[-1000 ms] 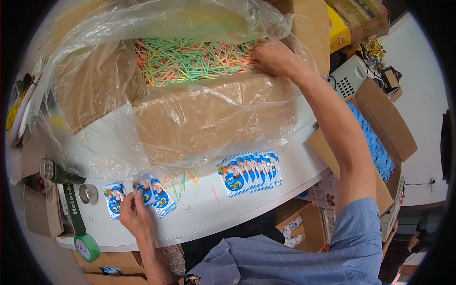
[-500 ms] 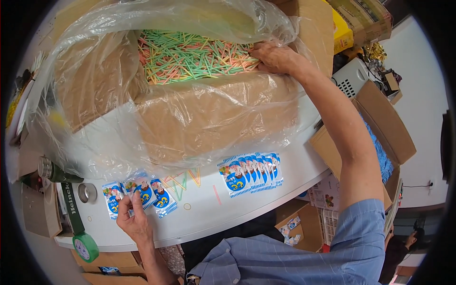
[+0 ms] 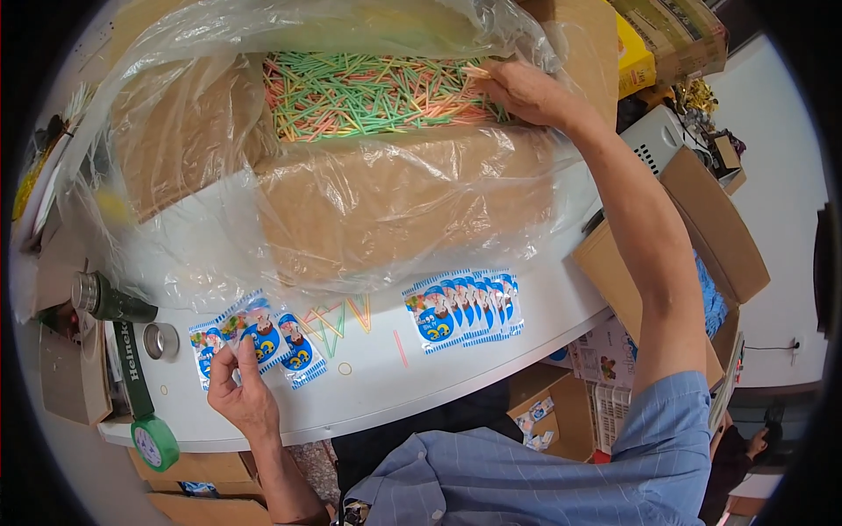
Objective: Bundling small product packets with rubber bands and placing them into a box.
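Observation:
My left hand (image 3: 243,394) pinches a blue-and-white packet (image 3: 260,331) by its lower edge, thumb against fingers. Similar packets lie on both sides of it, one on the left (image 3: 207,346) and one on the right (image 3: 301,355). Over the big plastic-lined cardboard box (image 3: 412,210), my right hand (image 3: 531,95) is closed, with pale pinkish sticks (image 3: 476,73) poking out at its fingertips; how many is hidden. Thin green, pink and yellow candy-like sticks (image 3: 368,96) fill the box.
A fanned row of packets (image 3: 465,311) lies on the white table (image 3: 368,408). Loose sticks (image 3: 333,326) are beside the left packets. At the left stand a metal tin (image 3: 160,340), a dark bottle (image 3: 114,298) and green tape (image 3: 154,443). An open carton (image 3: 702,280) holds blue material at right.
My right hand has lifted slightly off the sticks, and pale ones now show at its fingertips. My left hand keeps the packet, its fingers now closer around the lower edge. The view has shifted slightly.

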Tool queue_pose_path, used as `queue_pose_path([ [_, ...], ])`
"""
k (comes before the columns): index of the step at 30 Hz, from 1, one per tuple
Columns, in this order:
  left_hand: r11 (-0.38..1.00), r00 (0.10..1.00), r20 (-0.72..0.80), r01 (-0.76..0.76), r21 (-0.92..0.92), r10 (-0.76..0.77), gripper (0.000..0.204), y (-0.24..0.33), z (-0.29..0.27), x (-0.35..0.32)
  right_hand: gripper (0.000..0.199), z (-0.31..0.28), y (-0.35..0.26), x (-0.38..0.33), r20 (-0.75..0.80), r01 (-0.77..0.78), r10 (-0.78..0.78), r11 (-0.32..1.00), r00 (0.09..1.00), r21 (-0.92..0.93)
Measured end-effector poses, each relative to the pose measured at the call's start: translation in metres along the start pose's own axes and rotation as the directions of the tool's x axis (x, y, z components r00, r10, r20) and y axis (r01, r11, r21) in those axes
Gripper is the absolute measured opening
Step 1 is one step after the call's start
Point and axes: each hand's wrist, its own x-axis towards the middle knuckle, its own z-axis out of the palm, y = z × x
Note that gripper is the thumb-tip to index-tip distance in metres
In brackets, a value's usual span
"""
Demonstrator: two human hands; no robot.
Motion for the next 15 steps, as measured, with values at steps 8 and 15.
queue_pose_path([
  [8, 0.987, 0.999, -0.011, -0.042, -0.155, 0.041, 0.012, 0.023, 0.011, -0.002, 0.034, -0.030, -0.021, -0.010, -0.026, 0.058, -0.053, 0.957, 0.998, 0.285],
  [15, 0.895, 0.998, 0.059, -0.006, -0.446, 0.036, 0.009, 0.044, 0.016, -0.002, 0.037, -0.041, -0.044, -0.023, 0.182, -0.209, 0.112, 0.681, 0.977, 0.702],
])
